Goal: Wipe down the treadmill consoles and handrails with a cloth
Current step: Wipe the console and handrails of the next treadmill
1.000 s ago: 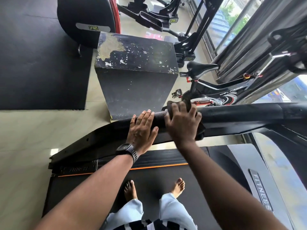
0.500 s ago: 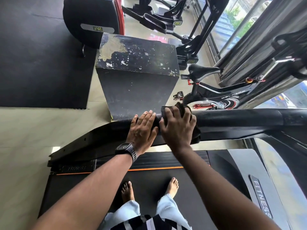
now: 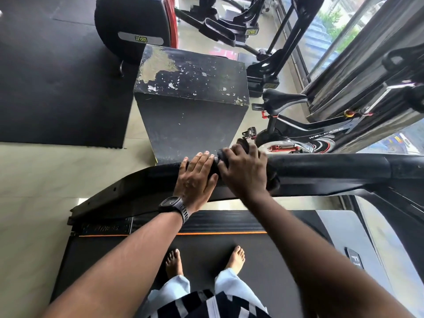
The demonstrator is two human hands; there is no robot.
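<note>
A scuffed black box (image 3: 190, 125) stands on pale floor tiles (image 3: 34, 180). Left of it lies a black rubber mat (image 3: 57, 88). Right of it stands a spin bike (image 3: 298, 134), with daylit windows (image 3: 332, 31) beyond.

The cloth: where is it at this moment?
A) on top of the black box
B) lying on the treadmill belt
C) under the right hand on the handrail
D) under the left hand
C: the right hand grips the dark cloth around the handrail; the left hand rests flat beside it, holding nothing.
</note>
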